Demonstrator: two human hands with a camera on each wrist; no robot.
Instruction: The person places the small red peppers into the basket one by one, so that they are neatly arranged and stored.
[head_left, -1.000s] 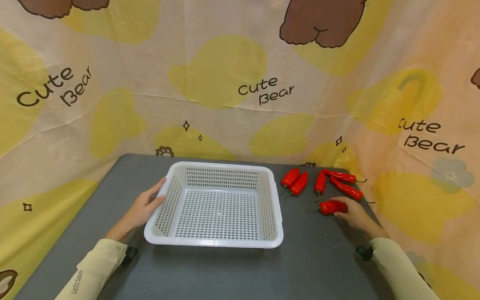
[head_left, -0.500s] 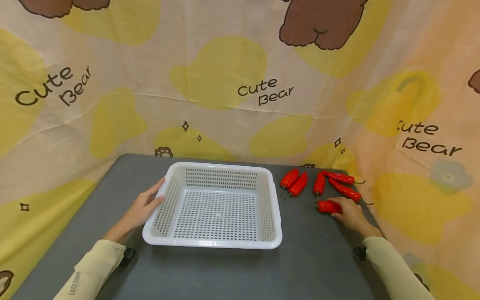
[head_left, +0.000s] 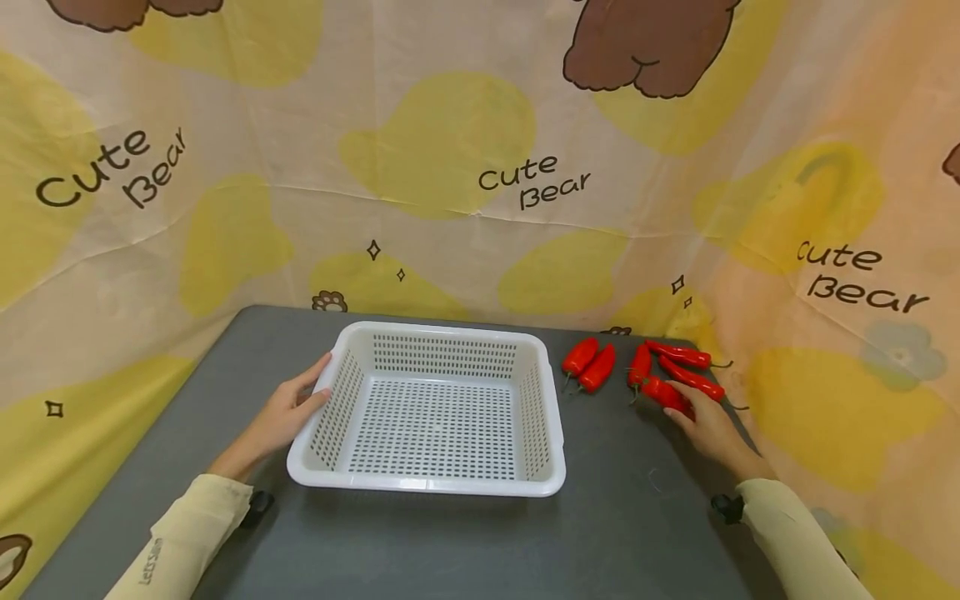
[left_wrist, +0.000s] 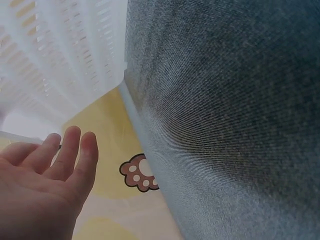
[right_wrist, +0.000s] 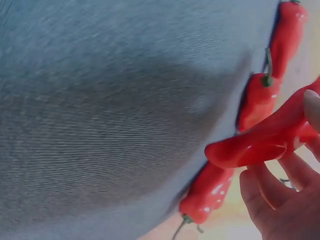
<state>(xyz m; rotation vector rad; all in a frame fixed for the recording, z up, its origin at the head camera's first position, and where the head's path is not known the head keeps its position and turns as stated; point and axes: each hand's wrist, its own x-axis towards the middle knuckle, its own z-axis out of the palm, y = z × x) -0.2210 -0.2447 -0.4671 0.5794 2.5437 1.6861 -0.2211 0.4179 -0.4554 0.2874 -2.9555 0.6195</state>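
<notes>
A white plastic basket (head_left: 427,483) with slotted walls stands on the grey table, nothing inside it. My left hand (head_left: 279,419) touches the basket's left rim; its fingers look mostly straight in the left wrist view. At the right, my right hand (head_left: 708,425) pinches a red chili pepper (right_wrist: 265,142) between thumb and fingers. From the head, this pepper overlaps the lower end of another red pepper (head_left: 640,365) behind it. In the right wrist view it is raised in front of the peppers on the table.
Two red peppers (head_left: 597,368) lie side by side right of the basket. Two longer ones (head_left: 690,377) lie near the table's far right corner, one stem reaching the right edge. A printed cloth (head_left: 435,150) hangs behind and at both sides.
My right hand has raised the pepper and moved it slightly toward the back, tilting it. The left hand and basket have stayed in place.
</notes>
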